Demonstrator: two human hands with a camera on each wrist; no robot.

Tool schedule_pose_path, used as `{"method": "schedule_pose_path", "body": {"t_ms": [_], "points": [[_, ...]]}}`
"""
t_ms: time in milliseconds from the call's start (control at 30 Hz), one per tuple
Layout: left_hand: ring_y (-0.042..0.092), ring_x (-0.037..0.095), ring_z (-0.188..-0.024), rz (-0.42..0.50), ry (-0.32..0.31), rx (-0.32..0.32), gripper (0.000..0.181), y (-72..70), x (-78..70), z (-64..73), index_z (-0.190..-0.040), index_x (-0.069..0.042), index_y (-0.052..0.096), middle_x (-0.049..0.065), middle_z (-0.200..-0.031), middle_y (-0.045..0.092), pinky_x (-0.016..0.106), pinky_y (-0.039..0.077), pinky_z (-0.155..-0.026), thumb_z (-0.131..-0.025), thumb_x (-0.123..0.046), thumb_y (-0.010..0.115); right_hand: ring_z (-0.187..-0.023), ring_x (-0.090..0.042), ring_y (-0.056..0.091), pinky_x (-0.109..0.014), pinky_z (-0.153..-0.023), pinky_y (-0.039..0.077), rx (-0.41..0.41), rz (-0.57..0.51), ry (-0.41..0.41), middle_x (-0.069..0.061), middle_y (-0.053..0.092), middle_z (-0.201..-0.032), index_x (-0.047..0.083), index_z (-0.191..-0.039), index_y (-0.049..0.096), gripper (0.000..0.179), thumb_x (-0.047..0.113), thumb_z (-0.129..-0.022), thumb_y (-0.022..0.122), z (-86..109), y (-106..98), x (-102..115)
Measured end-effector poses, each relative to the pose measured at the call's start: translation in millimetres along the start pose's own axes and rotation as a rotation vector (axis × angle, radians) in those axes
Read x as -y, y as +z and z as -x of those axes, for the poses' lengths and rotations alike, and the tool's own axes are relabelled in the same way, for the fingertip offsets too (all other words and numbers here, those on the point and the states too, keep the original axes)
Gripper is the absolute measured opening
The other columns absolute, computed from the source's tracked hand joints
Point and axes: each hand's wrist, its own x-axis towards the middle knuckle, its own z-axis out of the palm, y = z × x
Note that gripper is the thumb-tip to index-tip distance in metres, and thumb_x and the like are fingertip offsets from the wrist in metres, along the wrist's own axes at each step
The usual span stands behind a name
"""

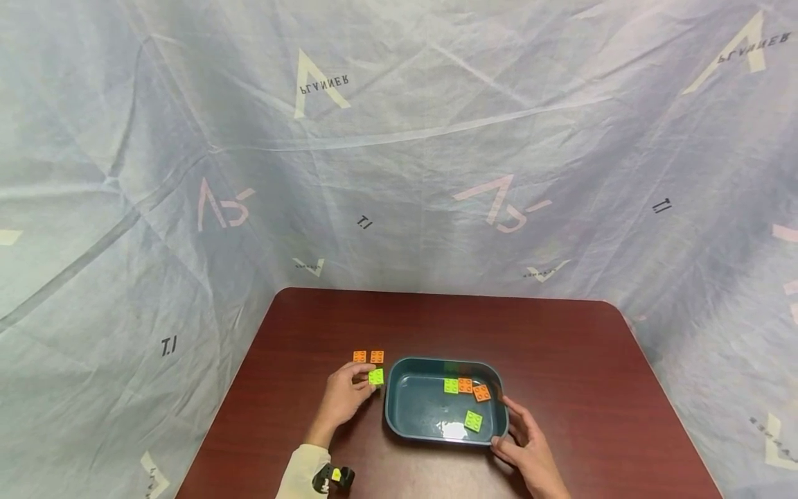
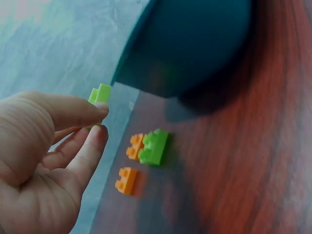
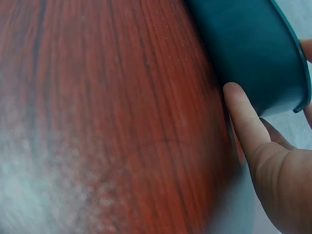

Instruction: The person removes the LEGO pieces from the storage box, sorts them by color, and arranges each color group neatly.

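My left hand (image 1: 345, 396) pinches a lime-green toy brick (image 2: 103, 92) between thumb and fingers, just outside the left rim of a dark teal plastic tub (image 1: 405, 435). Below that hand, the left wrist view shows a green brick (image 2: 155, 147) and two orange bricks, one close beside the green (image 2: 135, 146) and one apart (image 2: 126, 181). Inside the tub lie a green brick (image 1: 451, 386) beside an orange brick (image 1: 465, 385), another orange brick (image 1: 482, 393) and a tilted green brick (image 1: 473, 421). My right hand (image 1: 526, 443) holds the tub's near right corner, thumb against its outer wall.
The tub stands on a dark red wood-grain table (image 1: 580, 360). A pale printed cloth (image 1: 411, 152) hangs behind the table and along its sides. On my left wrist sits a black strapped device (image 1: 333, 477).
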Motion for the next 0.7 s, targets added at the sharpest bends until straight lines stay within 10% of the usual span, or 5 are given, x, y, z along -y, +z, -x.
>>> {"method": "schedule_pose_path", "body": {"t_ms": [700], "points": [[0.07,0.034,-0.116,-0.105,-0.025,-0.026,0.038,-19.8,40.7,-5.3,-0.13,-0.005,0.073,0.014,-0.128,0.069,0.034,0.064,-0.087,-0.093,0.001,0.077,-0.121,-0.029,0.066,-0.037,-0.083,0.064,0.005,-0.006,-0.025,-0.025,0.047,-0.157,0.019,-0.159,0.043,0.083,-0.007,-0.087,0.075,0.1,0,0]]}}
